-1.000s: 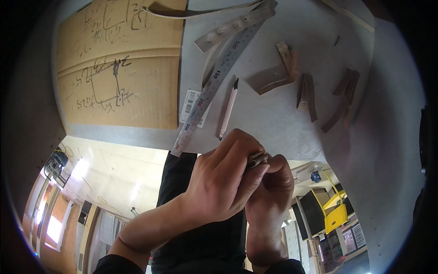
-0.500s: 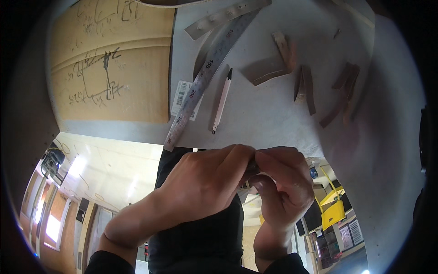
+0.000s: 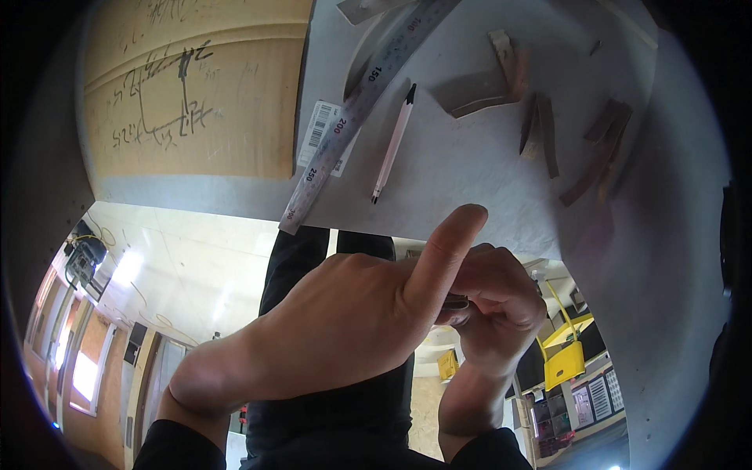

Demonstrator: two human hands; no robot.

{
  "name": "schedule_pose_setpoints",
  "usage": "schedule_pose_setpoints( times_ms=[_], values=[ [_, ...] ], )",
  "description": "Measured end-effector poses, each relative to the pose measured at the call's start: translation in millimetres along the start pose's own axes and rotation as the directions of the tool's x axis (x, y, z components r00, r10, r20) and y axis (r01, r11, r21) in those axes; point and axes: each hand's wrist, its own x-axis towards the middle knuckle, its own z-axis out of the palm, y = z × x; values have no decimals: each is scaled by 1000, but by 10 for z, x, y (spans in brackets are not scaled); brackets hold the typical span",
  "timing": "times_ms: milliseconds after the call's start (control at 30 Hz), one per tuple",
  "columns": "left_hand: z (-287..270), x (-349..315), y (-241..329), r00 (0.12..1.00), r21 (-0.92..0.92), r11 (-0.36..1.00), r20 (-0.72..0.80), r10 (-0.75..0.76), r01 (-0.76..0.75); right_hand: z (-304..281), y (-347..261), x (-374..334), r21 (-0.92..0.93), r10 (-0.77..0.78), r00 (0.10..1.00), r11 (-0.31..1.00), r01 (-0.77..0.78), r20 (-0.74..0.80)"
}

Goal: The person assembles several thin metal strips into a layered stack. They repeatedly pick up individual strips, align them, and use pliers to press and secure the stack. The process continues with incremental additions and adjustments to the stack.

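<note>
My left hand (image 3: 356, 305) is in front of my body with its thumb stretched up, away from the fingers. Its fingertips are hidden where they meet my right hand (image 3: 501, 305). The fingers of my right hand are curled in, closed around a small dark piece (image 3: 456, 302) that shows only as a sliver between the two hands, too little to name. Both hands are just off the near edge of the grey table (image 3: 470, 176). Beyond them on the table lie a pale pink double-ended pen (image 3: 394, 145) with a black tip and a metal ruler (image 3: 351, 117).
A cardboard sheet (image 3: 235, 102) with marker sketches covers the left of the table. A white barcode label (image 3: 315, 135) lies partly under the ruler. Bent brown strips (image 3: 513, 78), (image 3: 540, 133) and more strips (image 3: 603, 153) lie at right. Past the table edge hangs a yellow item (image 3: 564, 365).
My left thumb has lifted from the pinch and now points up. The hands have shifted slightly apart, and the table and its things sit higher in view.
</note>
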Motion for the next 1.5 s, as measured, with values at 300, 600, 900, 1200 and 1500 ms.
schedule_pose_setpoints(
  times_ms=[300,600,900,1200,1500],
  values=[
    [-7,-6,-56,984,216,970,-115,136,-109,75,52,-74,45,-34,986,998,42,-161],
    [-62,-74,-155,986,162,973,-7,168,-164,8,127,-83,156,15,1000,988,-11,-26],
    [170,-218,-328,998,-3,998,23,63,-63,109,31,-229,-198,61,997,979,-51,47],
    [738,-590,-511,966,120,981,190,-176,155,413,260,-1244,-27,326,914,939,-342,-240],
    [1428,-848,-1141,847,363,930,477,-235,54,354,1362,-2959,349,699,638,714,-607,-322]
  ],
)
